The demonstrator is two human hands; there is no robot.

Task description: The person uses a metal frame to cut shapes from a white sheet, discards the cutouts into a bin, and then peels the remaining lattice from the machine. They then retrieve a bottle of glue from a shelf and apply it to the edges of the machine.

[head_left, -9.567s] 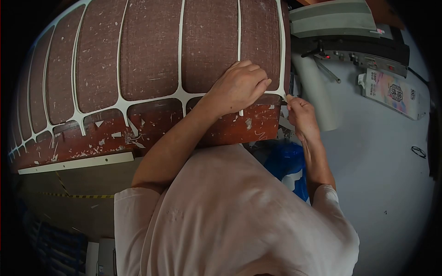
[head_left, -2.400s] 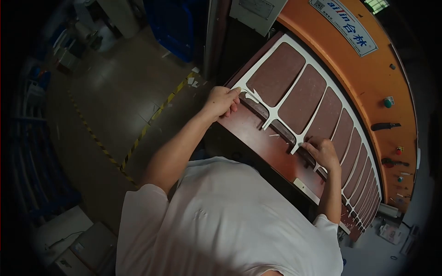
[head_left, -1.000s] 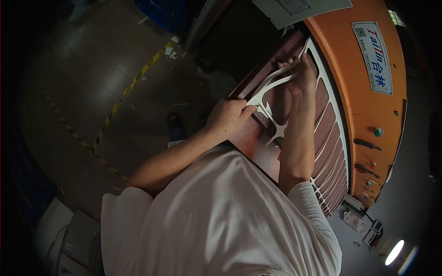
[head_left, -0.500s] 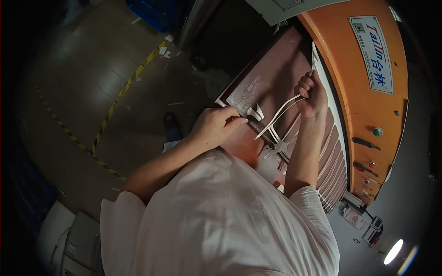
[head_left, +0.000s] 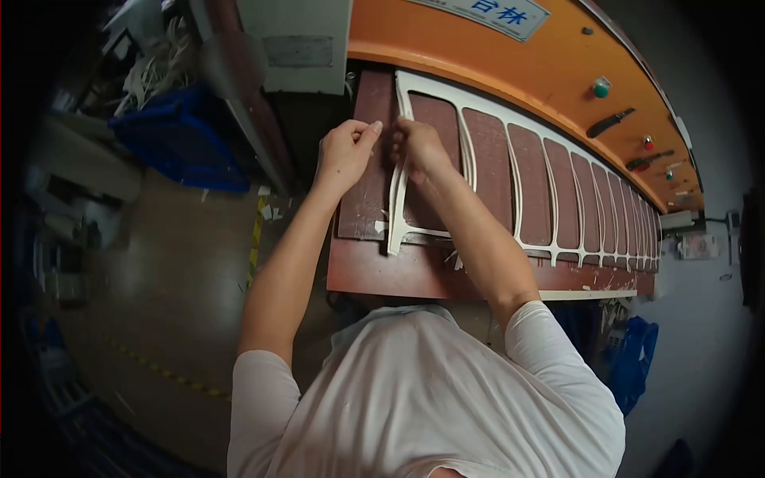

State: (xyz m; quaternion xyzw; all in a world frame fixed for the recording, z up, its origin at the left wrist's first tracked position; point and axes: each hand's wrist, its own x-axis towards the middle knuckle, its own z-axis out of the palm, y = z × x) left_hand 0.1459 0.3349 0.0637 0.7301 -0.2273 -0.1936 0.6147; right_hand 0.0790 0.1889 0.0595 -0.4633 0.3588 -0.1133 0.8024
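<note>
The person stands at a dark red-brown work board [head_left: 374, 271] that lies in front of a curved orange machine housing [head_left: 478, 56]. Both arms are stretched forward over the near edge of the board, the left one almost straight and the right one bent a little at the elbow, so that the two hands meet close together at the far left part of the board. The left hand [head_left: 344, 151] is held with the fingers bent and the index finger and thumb pressed together at the tip; it seems to pinch the upper end of a thin white grid-shaped waste strip [head_left: 396, 207], but the contact itself is too small to tell with certainty. The right hand [head_left: 416, 143] is just beside it, with the fingers curled closed around the same white strip. From the hands the loose part of the strip hangs down along the board toward its near edge, while the rest of the white grid lies flat around the row of brown rectangular pieces [head_left: 530, 183] to the right. Small white scraps [head_left: 456, 259] lie on the front edge of the board. A blue plastic bin [head_left: 179, 143] stands on the floor to the left.
</note>
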